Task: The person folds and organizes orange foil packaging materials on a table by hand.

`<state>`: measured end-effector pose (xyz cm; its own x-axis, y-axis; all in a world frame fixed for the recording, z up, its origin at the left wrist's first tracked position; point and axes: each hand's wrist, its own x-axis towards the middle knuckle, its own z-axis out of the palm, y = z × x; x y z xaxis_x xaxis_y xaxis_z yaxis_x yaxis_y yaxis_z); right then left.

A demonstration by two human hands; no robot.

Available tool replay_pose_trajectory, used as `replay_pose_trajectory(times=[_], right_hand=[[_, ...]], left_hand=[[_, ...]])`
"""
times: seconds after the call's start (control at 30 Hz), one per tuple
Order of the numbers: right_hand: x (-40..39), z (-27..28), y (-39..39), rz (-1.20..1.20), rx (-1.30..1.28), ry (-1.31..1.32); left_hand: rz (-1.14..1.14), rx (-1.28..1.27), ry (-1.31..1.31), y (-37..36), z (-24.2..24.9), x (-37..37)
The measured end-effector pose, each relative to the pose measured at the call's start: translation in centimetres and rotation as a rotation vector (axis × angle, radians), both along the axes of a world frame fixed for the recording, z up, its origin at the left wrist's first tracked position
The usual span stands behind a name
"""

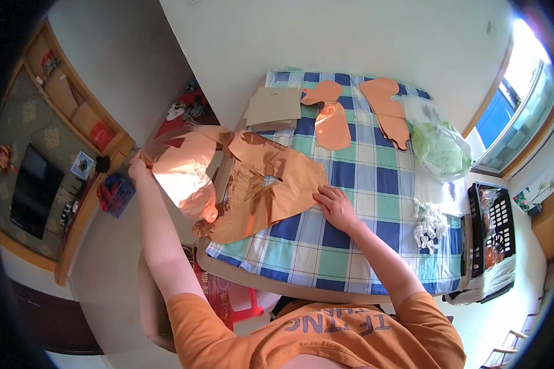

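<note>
A large flat sheet of shiny rose-gold foil [277, 184], perhaps a deflated foil balloon, lies creased over the near left part of the table. Its left part [181, 178] is lifted off the tabletop and hangs past the edge, catching bright light. My left hand [139, 165], held out beyond the table's left side, is closed on the outer edge of this foil. Palm down, my right hand [338, 209] rests at the foil's right edge on the cloth, fingers stretched out and thumb touching the edge. Part of a grey-brown item under the foil is hidden.
On the checked tablecloth [351, 258] are stacked cardboard pieces [274, 109], two flat rose-gold foil shapes [333, 126] [385, 107], a pale green plastic bag [440, 147] and white cords [429, 226]. A black crate [491, 227] stands right; a red stool [243, 301] is near me.
</note>
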<state>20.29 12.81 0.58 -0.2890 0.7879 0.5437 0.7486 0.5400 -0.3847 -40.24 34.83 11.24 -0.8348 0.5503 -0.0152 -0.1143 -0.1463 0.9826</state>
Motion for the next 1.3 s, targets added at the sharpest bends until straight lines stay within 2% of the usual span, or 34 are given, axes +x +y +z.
replay_pose_trajectory(times=[0.07,0.17,0.27,0.37,0.47,0.53,0.57,0.63,0.7,0.77,0.8,0.83,0.9,0.93,0.97,1.03,1.1,1.2,1.3], right_hand=[[-0.1,0.1,-0.1,0.001,-0.004,0.003],[-0.1,0.2,-0.1,-0.002,0.006,0.003],[-0.1,0.3,-0.1,0.001,0.006,0.003],[-0.1,0.3,-0.2,0.008,0.004,0.000],[0.0,0.2,-0.1,0.031,0.008,0.030],[0.1,0.3,-0.5,0.016,-0.017,0.088],[0.1,0.5,-0.6,0.005,-0.025,0.114],[0.4,1.4,-1.8,0.001,-0.057,0.183],[1.0,1.6,-3.8,-0.023,-0.100,0.226],[2.4,1.6,-6.3,-0.075,-0.151,0.278],[3.4,1.6,-7.5,-0.098,-0.165,0.331],[4.5,1.8,-8.6,-0.121,-0.178,0.385],[7.1,3.0,-11.1,-0.228,-0.127,0.419],[8.6,3.1,-12.3,-0.277,-0.184,0.472],[10.3,3.1,-13.3,-0.324,-0.239,0.524],[13.6,3.1,-15.2,-0.381,-0.337,0.546],[16.8,1.5,-16.1,-0.393,-0.372,0.574],[17.9,2.5,-15.9,-0.469,-0.510,0.568],[16.6,1.9,-12.9,-0.494,-0.510,0.547]], left_hand=[[0.167,-0.039,0.011,-3.6,4.6,4.5],[0.243,0.321,0.017,-3.1,4.5,2.4],[0.172,0.501,-0.115,-3.4,5.6,0.4],[-0.084,0.775,-0.163,-0.9,4.2,-5.6],[-0.161,0.495,0.253,-6.1,11.3,7.6],[-0.274,0.463,0.273,-8.1,13.4,14.3],[-0.333,0.452,0.280,-8.6,13.9,17.1],[-0.485,0.210,0.548,-9.2,14.1,21.4],[-0.740,0.047,0.869,-9.6,13.2,25.3],[-1.078,0.302,0.866,-15.3,14.0,34.4],[-1.198,0.533,0.921,-14.0,10.2,36.4],[-1.376,0.478,0.910,-17.1,10.3,39.2],[-1.606,0.500,1.076,-19.9,6.0,43.6],[-1.723,0.514,1.150,-21.4,3.9,45.8],[-1.652,0.614,1.570,-22.4,1.3,47.3],[-1.588,0.607,1.715,-26.2,-4.1,48.3],[-1.757,0.435,1.608,-29.1,-7.6,48.5],[-1.838,0.461,1.420,-31.2,-11.4,47.9],[-1.695,0.429,1.624,-32.4,-10.5,47.4]])
